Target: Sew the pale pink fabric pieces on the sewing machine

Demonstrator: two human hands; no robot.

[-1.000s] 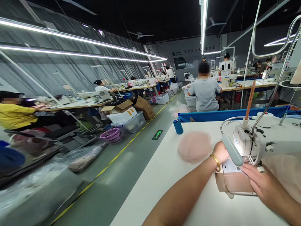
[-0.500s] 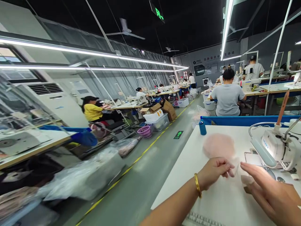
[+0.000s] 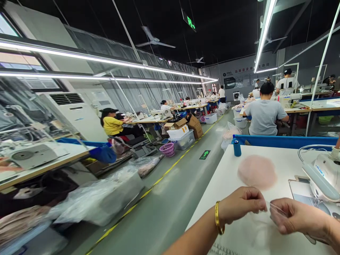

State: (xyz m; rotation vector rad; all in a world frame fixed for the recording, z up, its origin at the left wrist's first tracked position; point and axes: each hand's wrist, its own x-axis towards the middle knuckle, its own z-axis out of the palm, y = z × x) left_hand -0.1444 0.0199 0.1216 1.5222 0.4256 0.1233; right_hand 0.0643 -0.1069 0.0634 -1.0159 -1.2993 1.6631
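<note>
My left hand, with a gold bangle on the wrist, is closed in a pinch above the white table. My right hand is closed too, just to its right. Between the two runs something thin and pale, perhaps a thread or a sheer strip; I cannot make it out. A round pink fabric piece lies on the table behind my hands. The white sewing machine stands at the right edge.
A blue thread spool stands at the table's far left corner, before a blue edge board. A person in grey sits ahead. The aisle on the left has plastic bags, boxes and a pink basket.
My hands left the fabric under the machine and came together in front of me, both now pinched. My view swung left and up, away from the machine.
</note>
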